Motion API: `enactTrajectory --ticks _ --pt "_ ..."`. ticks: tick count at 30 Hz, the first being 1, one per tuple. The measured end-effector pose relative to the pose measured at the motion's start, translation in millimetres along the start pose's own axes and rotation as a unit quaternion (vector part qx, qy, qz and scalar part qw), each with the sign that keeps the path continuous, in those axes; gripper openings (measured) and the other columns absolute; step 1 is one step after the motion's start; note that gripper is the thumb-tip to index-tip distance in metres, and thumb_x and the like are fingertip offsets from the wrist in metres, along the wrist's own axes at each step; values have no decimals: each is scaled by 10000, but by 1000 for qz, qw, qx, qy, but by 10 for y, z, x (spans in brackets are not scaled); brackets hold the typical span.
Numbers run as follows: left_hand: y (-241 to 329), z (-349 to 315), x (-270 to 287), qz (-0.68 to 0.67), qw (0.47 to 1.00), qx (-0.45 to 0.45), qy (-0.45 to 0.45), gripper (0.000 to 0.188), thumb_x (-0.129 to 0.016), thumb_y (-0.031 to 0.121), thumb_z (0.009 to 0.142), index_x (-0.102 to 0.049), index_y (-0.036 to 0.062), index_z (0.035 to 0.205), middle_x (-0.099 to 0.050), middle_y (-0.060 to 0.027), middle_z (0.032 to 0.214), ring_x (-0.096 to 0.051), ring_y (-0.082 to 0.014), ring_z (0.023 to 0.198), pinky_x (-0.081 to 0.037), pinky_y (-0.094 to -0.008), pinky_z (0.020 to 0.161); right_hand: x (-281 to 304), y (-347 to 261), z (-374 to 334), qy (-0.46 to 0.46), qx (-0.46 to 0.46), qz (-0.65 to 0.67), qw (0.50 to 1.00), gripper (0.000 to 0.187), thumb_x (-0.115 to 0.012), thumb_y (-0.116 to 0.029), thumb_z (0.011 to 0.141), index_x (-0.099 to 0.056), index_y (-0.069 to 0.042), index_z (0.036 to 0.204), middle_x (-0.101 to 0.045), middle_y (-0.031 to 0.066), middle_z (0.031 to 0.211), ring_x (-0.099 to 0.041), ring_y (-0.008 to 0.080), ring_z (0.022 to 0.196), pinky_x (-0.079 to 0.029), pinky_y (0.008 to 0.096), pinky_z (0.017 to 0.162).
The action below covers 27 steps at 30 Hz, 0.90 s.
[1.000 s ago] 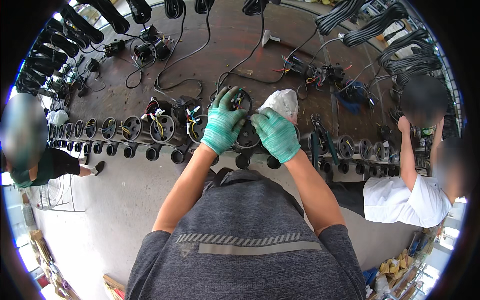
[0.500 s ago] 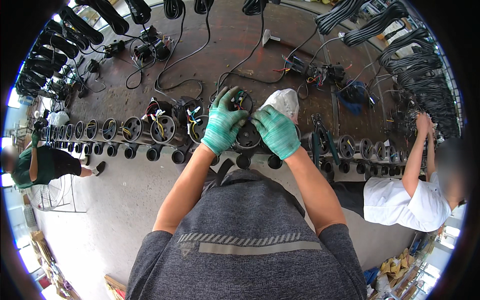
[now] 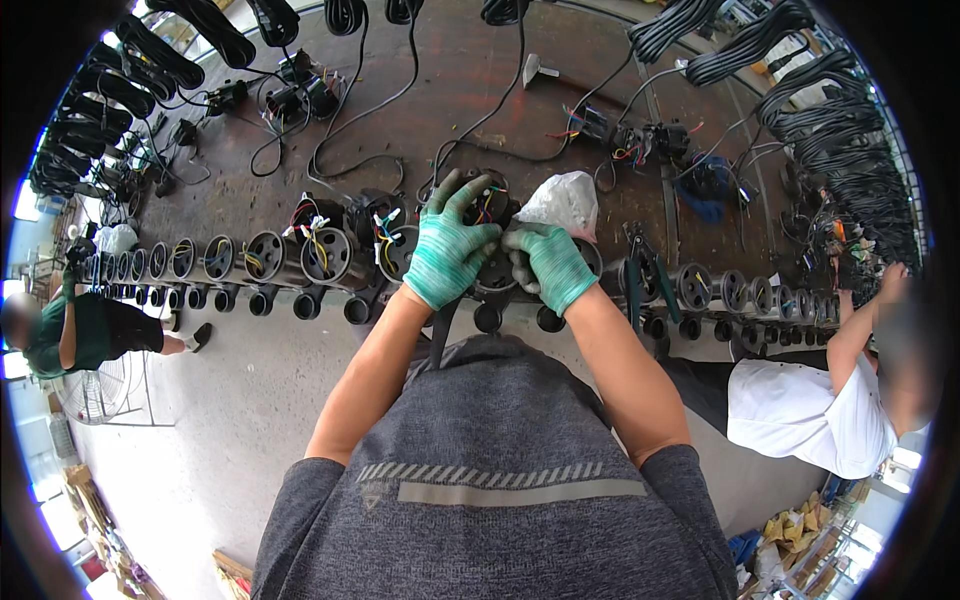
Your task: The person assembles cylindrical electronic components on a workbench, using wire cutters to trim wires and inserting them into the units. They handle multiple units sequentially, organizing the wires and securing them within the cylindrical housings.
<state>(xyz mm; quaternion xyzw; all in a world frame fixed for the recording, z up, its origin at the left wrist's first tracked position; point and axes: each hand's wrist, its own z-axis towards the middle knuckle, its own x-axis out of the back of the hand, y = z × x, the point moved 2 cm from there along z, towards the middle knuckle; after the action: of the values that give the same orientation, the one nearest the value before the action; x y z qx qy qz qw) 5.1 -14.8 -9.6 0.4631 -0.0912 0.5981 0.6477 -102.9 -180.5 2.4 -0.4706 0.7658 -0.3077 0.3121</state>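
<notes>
My left hand (image 3: 450, 245), in a green glove with darkened fingertips, lies against a round black housing (image 3: 497, 203) with coloured wires inside. Its fingers curve along the housing's left side, while the thumb reaches across toward my right hand. My right hand (image 3: 552, 265), gloved alike, is closed with curled fingers beside the left thumb; what its fingertips pinch is hidden. Beneath both hands a round grey metal housing (image 3: 495, 277) stands in the row at the table edge, partly covered. A white plastic bag (image 3: 563, 203) sits just beyond my right hand.
Similar round housings (image 3: 327, 255), several with wires, line the near edge. Green-handled pliers (image 3: 648, 275) lie right of my hands. A hammer (image 3: 535, 72) rests farther back on the dark table (image 3: 450, 110). Coiled black cables (image 3: 660, 35) hang around it. People work at left and right.
My right hand has drawn its fingers in from a stretched reach to a curled pinch. My left hand stays nearly in place. The person at right has shifted their arms lower and outward.
</notes>
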Motion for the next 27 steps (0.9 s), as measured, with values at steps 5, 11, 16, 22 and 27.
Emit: enactTrajectory --ticks 5,11,16,22,27 --pt "-11 8 7 -6 1000 11 15 276 -822 84 753 -823 141 1023 -546 -177 1584 -389 -499 1513 -350 -552 1240 96 -52 -127 54 254 -226 939 172 -683 -141 990 -708 -67 1143 -692 81 921 -694 192 717 -544 338 589" --pt "-30 9 5 -13 1000 19 15 294 -830 68 726 -825 136 1012 -541 -163 1598 -386 -486 1519 -346 -552 1242 -37 -75 -278 144 493 -623 590 284 -770 -132 920 -746 -103 1201 -727 96 1160 -757 260 962 -611 373 791" --pt "-47 13 -12 -6 1000 13 13 303 -837 68 716 -831 143 1009 -540 -158 1601 -386 -483 1520 -349 -548 1243 -21 -28 -106 127 436 -509 731 134 -728 -189 987 -723 -76 1057 -714 63 888 -715 208 730 -561 365 621" --pt "-47 6 -17 -10 1000 18 17 316 -837 55 716 -835 165 1012 -543 -159 1596 -386 -479 1519 -347 -544 1250 32 64 -64 112 293 -354 881 174 -666 -180 1019 -695 -32 1106 -702 110 839 -692 256 711 -564 388 658" --pt "-63 5 -19 -25 999 23 18 315 -840 51 723 -834 165 1017 -532 -162 1603 -379 -474 1525 -349 -542 1249 22 -45 -149 178 515 -504 671 170 -679 -111 974 -678 -50 1132 -710 128 962 -710 340 857 -597 439 748"
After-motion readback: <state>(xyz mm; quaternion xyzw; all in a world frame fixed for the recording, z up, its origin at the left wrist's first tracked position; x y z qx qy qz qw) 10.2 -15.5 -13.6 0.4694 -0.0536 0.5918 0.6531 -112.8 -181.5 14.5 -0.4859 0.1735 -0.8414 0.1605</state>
